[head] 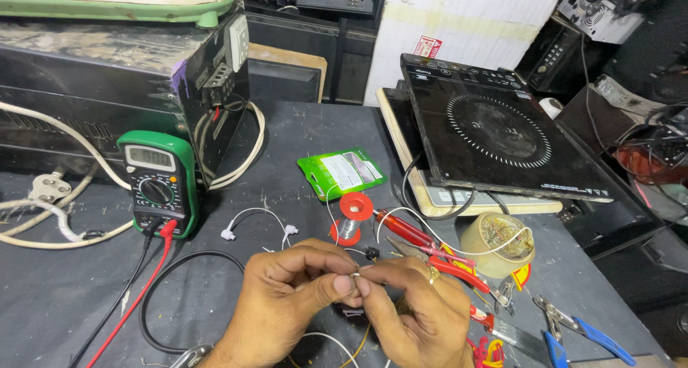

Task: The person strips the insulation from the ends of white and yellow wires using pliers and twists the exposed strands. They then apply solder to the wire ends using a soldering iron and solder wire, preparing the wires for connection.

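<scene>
One head-worn camera looks steeply down and forward. It sits close above the dark grey cluttered table (315, 135), hands nearest the lower edge.

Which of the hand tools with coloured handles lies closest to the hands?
The red-handled pliers, lying just beyond the right hand, almost touching its fingers. The blue-handled pliers lie farther to the right, near the table edge.

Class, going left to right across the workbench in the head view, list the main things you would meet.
White plug → green multimeter → green packet → red solder spool → black induction cooktop → blue-handled pliers.
</scene>
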